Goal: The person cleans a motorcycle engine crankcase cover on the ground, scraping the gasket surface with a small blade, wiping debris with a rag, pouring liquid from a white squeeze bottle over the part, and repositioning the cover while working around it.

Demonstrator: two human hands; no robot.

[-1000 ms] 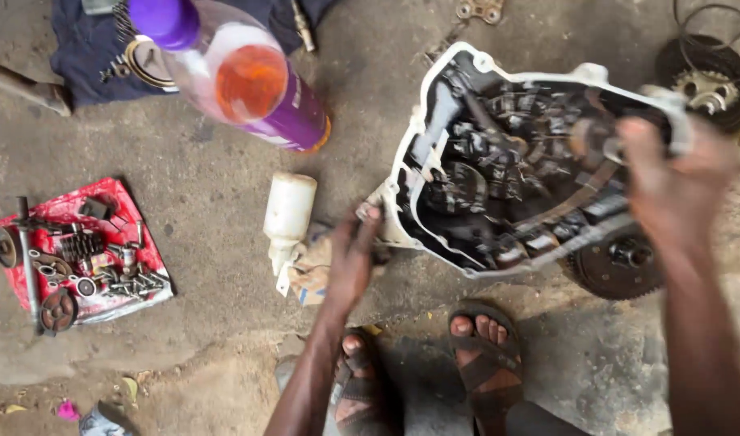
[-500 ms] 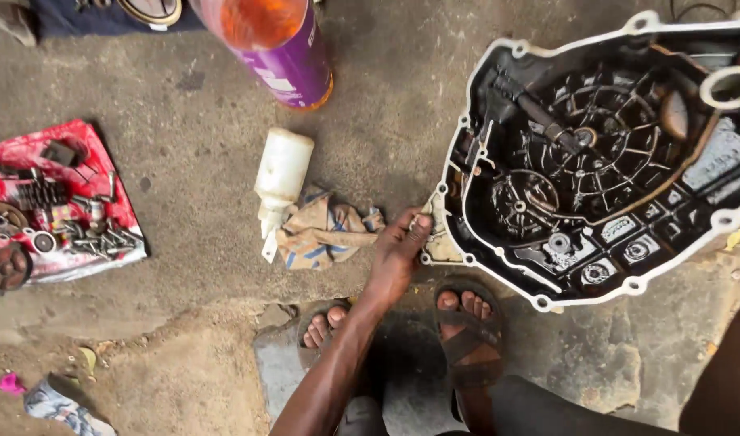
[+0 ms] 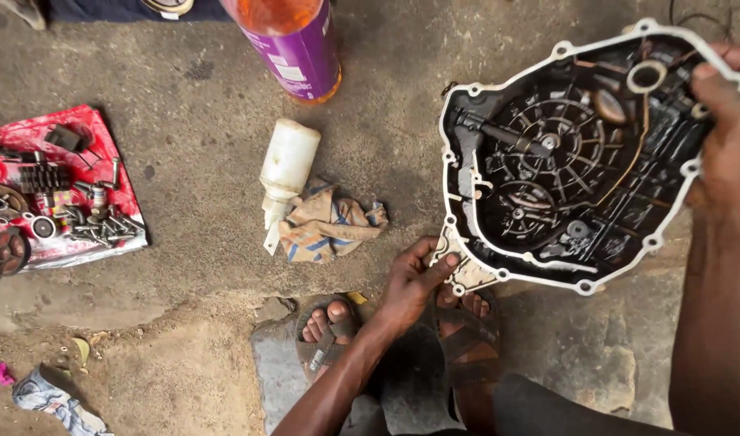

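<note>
**Two hands on a big, dirty engine cover**

You are holding a big black metal engine cover with a pale grey rim (image 3: 576, 161). Its oily inside faces you. It sits tipped up over the rough concrete ground (image 3: 184, 234), just above your feet in brown sandals (image 3: 467, 331).

Your left hand (image 3: 414, 278) is at the bottom left corner of the cover. Its fingers are curled around the rim there, with the thumb lying along the edge. Your right hand (image 3: 729, 133) is at the top right corner. Its fingers are closed over the rim.

You only hold it at two corners. The cover looks oily, so it could slip. If it drops, it may hit your toes or crack its thin rim on the hard ground.

A white plastic squeeze bottle (image 3: 287, 173) lies on its side next to a crumpled striped rag (image 3: 329, 226). A purple bottle of orange liquid (image 3: 293, 44) stands near them. A swing of the cover could knock it over.

Small bolts and gears rest on a red plastic sheet (image 3: 59, 133), well apart from you. A bump there could scatter them into the dirt.
</note>
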